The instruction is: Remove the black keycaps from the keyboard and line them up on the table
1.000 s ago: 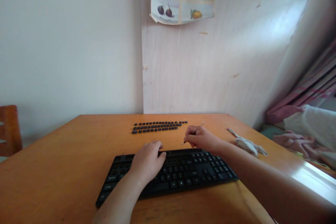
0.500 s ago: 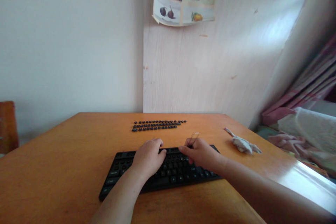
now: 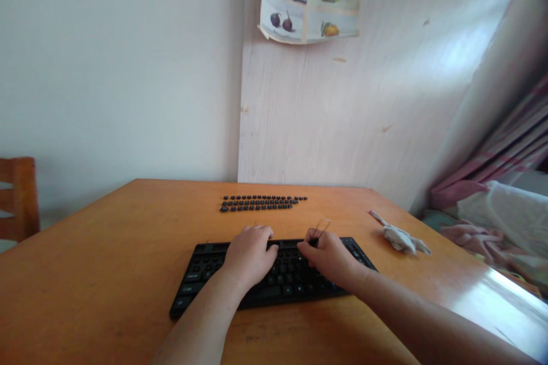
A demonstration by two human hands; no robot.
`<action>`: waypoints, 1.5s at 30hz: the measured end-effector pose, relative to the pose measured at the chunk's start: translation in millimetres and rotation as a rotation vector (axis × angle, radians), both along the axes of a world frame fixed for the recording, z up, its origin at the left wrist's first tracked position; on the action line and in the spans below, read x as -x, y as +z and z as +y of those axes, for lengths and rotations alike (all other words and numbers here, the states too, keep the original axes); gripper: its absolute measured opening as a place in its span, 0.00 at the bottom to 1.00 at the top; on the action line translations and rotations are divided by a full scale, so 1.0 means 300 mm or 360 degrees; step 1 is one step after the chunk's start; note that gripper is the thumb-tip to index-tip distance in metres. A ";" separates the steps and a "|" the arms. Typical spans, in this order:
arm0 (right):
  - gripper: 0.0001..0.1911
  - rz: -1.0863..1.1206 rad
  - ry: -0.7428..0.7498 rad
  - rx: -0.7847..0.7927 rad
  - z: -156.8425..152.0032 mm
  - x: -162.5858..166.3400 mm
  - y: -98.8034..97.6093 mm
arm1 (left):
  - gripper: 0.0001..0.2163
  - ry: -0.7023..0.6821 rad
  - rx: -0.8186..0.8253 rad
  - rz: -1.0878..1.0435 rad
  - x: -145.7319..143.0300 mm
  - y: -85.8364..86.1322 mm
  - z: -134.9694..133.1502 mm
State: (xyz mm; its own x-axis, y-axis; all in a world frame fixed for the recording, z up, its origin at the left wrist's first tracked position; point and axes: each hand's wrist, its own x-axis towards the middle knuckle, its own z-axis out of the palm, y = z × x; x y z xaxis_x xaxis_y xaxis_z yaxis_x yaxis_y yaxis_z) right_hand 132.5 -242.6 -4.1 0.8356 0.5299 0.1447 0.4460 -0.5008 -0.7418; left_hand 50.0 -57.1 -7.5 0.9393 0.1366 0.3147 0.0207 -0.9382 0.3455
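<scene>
A black keyboard lies on the orange wooden table in front of me. My left hand rests on the middle of the keyboard with its fingers curled over the far rows, holding nothing I can see. Just right of it, my right hand pinches a thin wire key puller whose loop sticks up above the fingers, over the keyboard's top rows. Rows of loose black keycaps lie on the table beyond the keyboard.
A crumpled white cloth lies on the table to the right. A wooden chair stands at the left edge. A fruit poster hangs on the wall panel. Bedding lies beyond the table's right side.
My right hand has come back from the table behind the keyboard onto the top rows, close to my left hand, still pinching the wire tool. The view has shifted slightly.
</scene>
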 end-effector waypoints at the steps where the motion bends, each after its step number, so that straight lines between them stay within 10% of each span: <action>1: 0.09 0.0039 -0.0017 -0.0038 -0.001 0.000 -0.005 | 0.07 -0.0003 -0.0002 0.0001 0.000 0.000 0.000; 17: 0.12 0.0369 -0.0136 -0.0507 -0.038 -0.034 -0.003 | 0.08 0.0055 0.0016 0.0038 0.012 0.015 -0.006; 28: 0.17 0.0230 -0.0057 -0.0667 0.017 0.053 0.055 | 0.14 -0.0477 0.1243 -0.0052 -0.026 -0.005 -0.082; 45: 0.16 -0.0038 0.0128 -0.0727 0.034 0.056 0.053 | 0.12 -0.0294 0.1621 -0.0067 -0.029 0.005 -0.065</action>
State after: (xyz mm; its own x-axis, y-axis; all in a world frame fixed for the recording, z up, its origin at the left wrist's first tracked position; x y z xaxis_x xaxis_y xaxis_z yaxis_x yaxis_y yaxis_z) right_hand 115.5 -232.6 11.9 0.7883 0.4702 0.3968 0.4895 -0.0885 -0.8675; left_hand 58.6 -76.5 -6.0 0.9636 0.2110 0.1639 -0.1245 -0.1883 0.9742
